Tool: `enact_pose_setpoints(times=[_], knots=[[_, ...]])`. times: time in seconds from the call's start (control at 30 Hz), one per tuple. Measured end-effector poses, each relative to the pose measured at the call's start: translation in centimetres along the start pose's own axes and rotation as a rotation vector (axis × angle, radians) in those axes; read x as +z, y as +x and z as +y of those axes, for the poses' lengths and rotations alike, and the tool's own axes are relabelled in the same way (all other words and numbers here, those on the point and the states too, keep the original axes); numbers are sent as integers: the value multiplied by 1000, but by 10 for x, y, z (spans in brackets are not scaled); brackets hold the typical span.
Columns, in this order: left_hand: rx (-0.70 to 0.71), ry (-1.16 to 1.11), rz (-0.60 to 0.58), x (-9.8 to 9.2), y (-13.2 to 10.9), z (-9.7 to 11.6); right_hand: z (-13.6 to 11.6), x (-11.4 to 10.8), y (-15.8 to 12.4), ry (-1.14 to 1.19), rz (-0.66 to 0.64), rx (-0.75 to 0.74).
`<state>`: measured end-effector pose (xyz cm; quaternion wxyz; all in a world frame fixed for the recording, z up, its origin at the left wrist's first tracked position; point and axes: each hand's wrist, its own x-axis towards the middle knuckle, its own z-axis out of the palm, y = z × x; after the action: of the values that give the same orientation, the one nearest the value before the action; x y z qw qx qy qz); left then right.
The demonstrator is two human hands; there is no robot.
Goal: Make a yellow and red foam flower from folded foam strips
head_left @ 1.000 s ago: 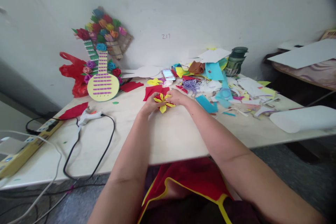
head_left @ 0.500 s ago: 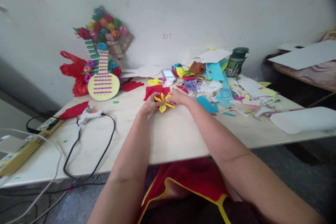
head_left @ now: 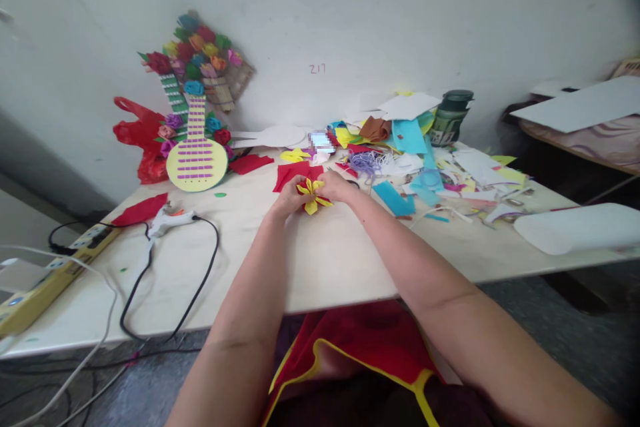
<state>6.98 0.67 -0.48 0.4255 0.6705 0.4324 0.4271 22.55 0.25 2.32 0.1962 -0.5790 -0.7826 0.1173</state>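
Between my hands, just above the table, is a yellow paper flower (head_left: pixel 312 203) with several pointed petals. My left hand (head_left: pixel 290 198) pinches it from the left side. On the other side my right hand (head_left: pixel 334 185) has its fingers closed at the upper right petals. The fingertips partly cover the flower's middle. Right behind the hands lies a piece of red crepe paper (head_left: pixel 293 174), and a yellow paper piece (head_left: pixel 295 155) rests beyond it.
A glue gun (head_left: pixel 170 220) with a looping black cord lies at left, near a yellow power strip (head_left: pixel 75 260). A paper lute (head_left: pixel 197 167) leans at the back left. Paper scraps (head_left: pixel 475 173), purple string (head_left: pixel 367 163) and a green bottle (head_left: pixel 450 120) fill the right side.
The flower has shifted slightly right and turned a little between my hands. My right fingers have moved slightly at its upper right petals. Other things stay in place.
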Motion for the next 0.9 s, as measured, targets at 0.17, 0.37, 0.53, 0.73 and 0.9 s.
enact_pose_setpoints(times=[0.17,0.37,0.53,0.73,0.9], knots=[[-66,-206,-12,0,-1,1,-9,5,-3,-257,74,-144],[-147,-275,9,-4,-3,2,-5,6,-1,-109,124,-75],[-118,-183,50,-3,0,-3,5,9,5,241,33,92],[-25,-149,-19,-2,-3,0,-1,4,-1,480,6,235],[23,-121,-9,-2,-2,-1,-1,1,-3,646,-5,269]])
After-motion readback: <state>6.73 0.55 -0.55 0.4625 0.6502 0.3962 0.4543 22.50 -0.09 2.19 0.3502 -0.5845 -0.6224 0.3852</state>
